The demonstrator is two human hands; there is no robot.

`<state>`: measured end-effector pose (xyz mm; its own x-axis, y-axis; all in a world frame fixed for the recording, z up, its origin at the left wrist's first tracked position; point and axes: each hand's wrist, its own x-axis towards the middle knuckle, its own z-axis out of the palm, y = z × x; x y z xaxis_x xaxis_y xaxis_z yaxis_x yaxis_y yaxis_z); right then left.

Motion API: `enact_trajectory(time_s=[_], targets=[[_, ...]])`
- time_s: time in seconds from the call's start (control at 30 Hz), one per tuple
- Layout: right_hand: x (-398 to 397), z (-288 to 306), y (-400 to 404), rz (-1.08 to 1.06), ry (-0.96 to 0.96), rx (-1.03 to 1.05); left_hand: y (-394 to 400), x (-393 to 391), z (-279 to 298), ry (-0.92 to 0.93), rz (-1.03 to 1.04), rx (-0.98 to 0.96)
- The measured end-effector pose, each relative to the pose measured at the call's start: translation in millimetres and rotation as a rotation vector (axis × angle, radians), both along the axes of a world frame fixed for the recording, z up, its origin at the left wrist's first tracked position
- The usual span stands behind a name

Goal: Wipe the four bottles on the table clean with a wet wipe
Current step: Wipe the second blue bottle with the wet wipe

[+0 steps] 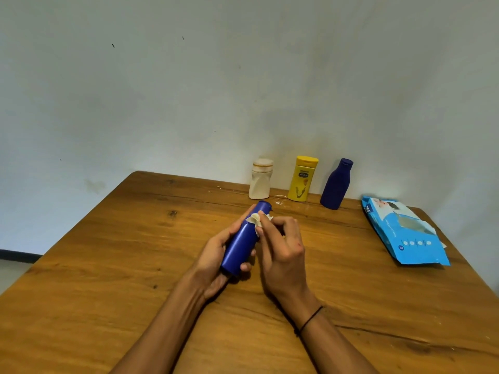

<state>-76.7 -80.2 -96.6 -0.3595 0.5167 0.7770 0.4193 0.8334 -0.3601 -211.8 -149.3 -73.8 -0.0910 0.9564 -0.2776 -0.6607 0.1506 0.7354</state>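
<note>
Left hand [216, 255] grips the blue bottle [243, 244] low down, right hand [280, 247] pinches the wet wipe [256, 219] against its far neck.

A wooden bench [113, 265] with knots and dark grain lines stands against a pale, scuffed wall [189, 90]. White flecks [279, 203] dot the boards near the far edge. At lower left, a dark skirting strip [19, 256] runs along the foot of the wall above a pale floor [10, 273].
</note>
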Motion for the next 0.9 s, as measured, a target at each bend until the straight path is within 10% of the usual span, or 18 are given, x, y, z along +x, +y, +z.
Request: enact_trajectory(time_s=[0.4,0.7,0.9], targets=[[-5.1,-1.2,-12.1,0.386,-0.297,0.225,2.6,-13.6,-5.9,-0.302,0.113,-0.047],[6.0,-0.2,4.9,0.023,0.071,-0.014,-2.7,3.3,3.9,0.021,-0.006,-0.002],[-0.2,0.7,-9.3,0.277,-0.110,0.119,-1.0,-0.2,0.6,-0.079,0.054,0.056]])
